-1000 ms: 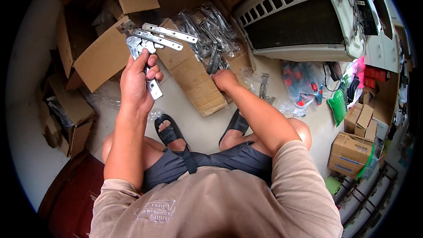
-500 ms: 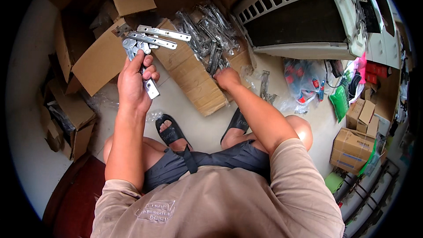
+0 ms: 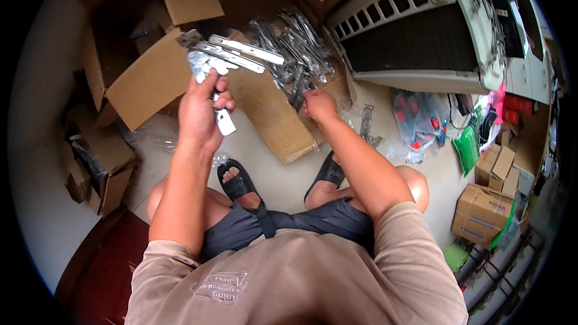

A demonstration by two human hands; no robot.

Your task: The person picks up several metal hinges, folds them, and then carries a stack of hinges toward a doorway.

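Observation:
My left hand (image 3: 203, 105) is closed around a bunch of silvery metal hinges (image 3: 226, 57). Their long flat arms, with holes in them, stick out to the right above my fist, and one plate end hangs below it. Lower and to the right, my right hand (image 3: 319, 107) pinches the near end of a darker metal hinge (image 3: 298, 86) at the edge of an open cardboard box (image 3: 274, 132). Inside that box lies a heap of metal hinges in clear plastic (image 3: 295, 39). My right fingertips are partly hidden.
Another open cardboard box (image 3: 141, 81) stands at the left. A grey-white slotted casing (image 3: 415, 75) is at the far right. On the floor lie a loose metal piece (image 3: 366, 121), a clear bag of red and blue items (image 3: 415, 117) and small cartons (image 3: 484, 210). My sandalled feet rest between.
The whole view has shifted slightly. My left hand still holds the bunch of hinges, which has tilted a little. My right hand stays at the box edge with the darker hinge.

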